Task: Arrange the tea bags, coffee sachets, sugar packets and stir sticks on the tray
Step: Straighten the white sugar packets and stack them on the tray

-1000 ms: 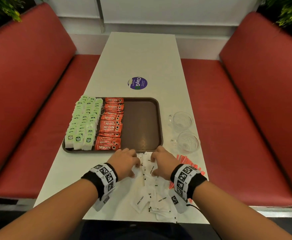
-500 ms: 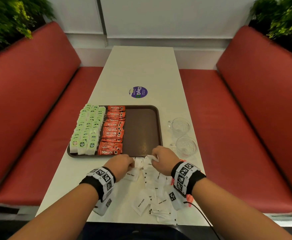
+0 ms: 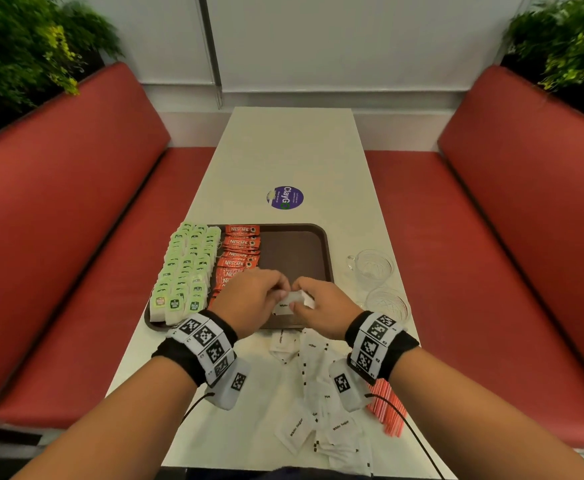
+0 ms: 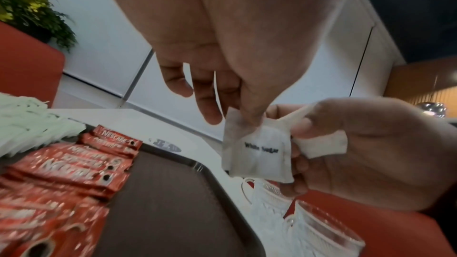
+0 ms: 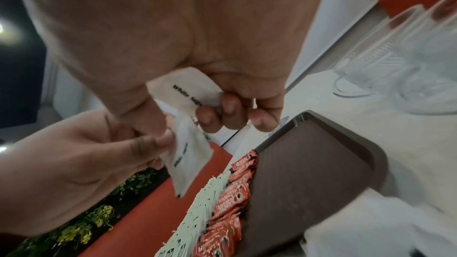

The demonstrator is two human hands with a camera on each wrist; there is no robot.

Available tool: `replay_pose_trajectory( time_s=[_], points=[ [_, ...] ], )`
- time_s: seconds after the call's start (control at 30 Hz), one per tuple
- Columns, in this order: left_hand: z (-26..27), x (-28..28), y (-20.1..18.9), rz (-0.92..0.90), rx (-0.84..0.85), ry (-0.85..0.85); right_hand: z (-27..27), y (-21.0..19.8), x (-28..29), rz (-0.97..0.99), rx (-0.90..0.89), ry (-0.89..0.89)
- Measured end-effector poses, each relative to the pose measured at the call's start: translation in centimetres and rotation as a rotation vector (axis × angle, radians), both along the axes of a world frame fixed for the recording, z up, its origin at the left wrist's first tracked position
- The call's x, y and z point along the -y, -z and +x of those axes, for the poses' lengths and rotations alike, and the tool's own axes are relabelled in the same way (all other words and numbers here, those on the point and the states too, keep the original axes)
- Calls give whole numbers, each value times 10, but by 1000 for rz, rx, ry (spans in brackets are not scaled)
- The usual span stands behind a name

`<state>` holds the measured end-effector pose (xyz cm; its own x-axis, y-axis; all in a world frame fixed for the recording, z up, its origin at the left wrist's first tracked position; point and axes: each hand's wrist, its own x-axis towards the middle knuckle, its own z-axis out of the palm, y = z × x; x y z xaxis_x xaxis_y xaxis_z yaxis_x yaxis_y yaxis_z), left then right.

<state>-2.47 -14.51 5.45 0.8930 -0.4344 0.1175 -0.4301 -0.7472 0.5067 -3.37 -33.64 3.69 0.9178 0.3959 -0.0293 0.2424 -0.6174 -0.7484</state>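
Note:
The brown tray point(image 3: 294, 251) holds rows of green tea bags point(image 3: 186, 268) on its left and red coffee sachets point(image 3: 240, 244) beside them; its right half is bare. Both hands hover over the tray's near edge. My left hand point(image 3: 256, 299) pinches a white sugar packet point(image 4: 257, 153) by its top edge. My right hand point(image 3: 321, 306) touches that packet and grips a second sugar packet point(image 5: 185, 89) in its curled fingers. Loose sugar packets point(image 3: 318, 410) lie on the table under my wrists. Red stir sticks point(image 3: 387, 407) lie at the table's near right edge.
Two glass cups point(image 3: 370, 268) point(image 3: 387, 304) stand just right of the tray. A round purple sticker point(image 3: 285, 198) sits on the white table point(image 3: 290, 150) beyond the tray. Red bench seats point(image 3: 76, 237) flank the table on both sides.
Both hands have risen from the sugar pile on the table and moved forward over the tray's near edge, each with a packet. The head view has tilted upward.

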Motion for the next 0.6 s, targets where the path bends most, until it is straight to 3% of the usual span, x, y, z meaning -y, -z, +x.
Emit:
replay_pose_trajectory(
  time_s=[0.2, 0.3, 0.43, 0.6],
  points=[
    [2, -13, -7, -198, -59, -92, 12, -11, -2, 88, 62, 80],
    [-1, -17, -7, -209, -130, -113, 16, -15, -3, 116, 43, 82],
    [6, -21, -8, -212, -98, -145, 26, -20, -6, 88, 19, 76],
    [43, -28, 4, -193, -140, -281, 41, -23, -7, 245, -108, 215]
  ],
)
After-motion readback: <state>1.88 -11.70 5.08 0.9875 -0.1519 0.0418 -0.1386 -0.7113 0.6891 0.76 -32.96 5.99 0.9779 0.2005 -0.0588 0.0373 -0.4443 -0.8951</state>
